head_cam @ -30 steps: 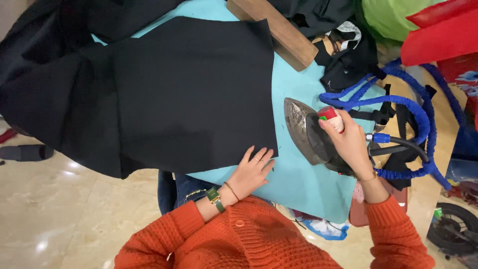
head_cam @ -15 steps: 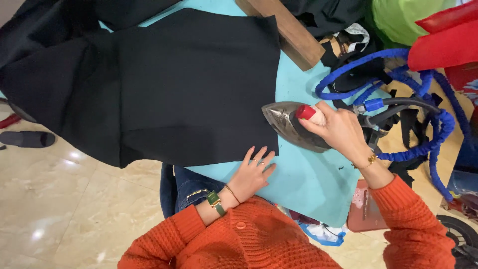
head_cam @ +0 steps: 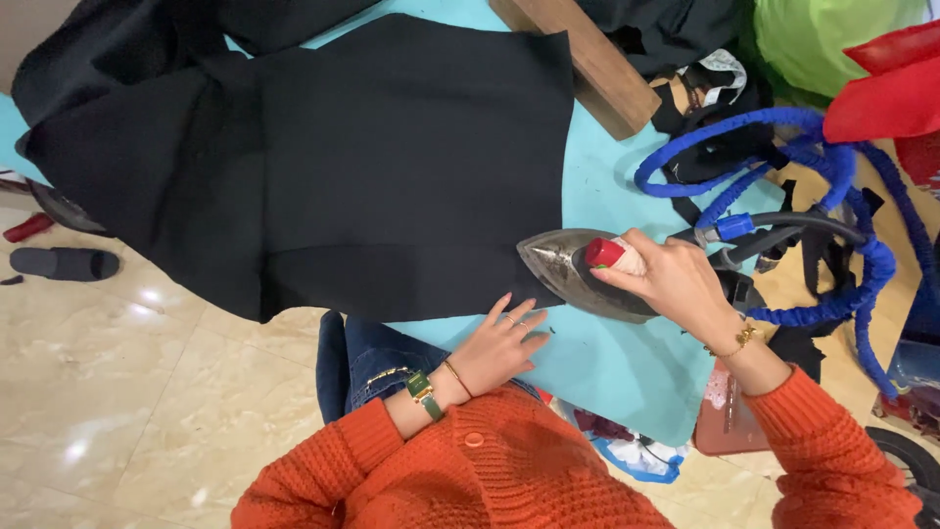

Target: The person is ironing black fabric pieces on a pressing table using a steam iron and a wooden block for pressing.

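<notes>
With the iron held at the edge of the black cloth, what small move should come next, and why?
Probably slide the iron leftward onto the black fabric. The right hand grips its handle with the tip just at the cloth's right edge, and the left hand lies flat on the turquoise board cover below that edge, clear of the path.

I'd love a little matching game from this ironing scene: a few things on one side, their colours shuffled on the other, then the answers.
Things:
1. fabric spread on the table
2. hose coiled by the iron
3. table cover
4. sleeve of the right hand holding the iron

Colours:
A. orange
B. light blue-green
C. black
D. deep blue

Pairs: 1-C, 2-D, 3-B, 4-A
</notes>
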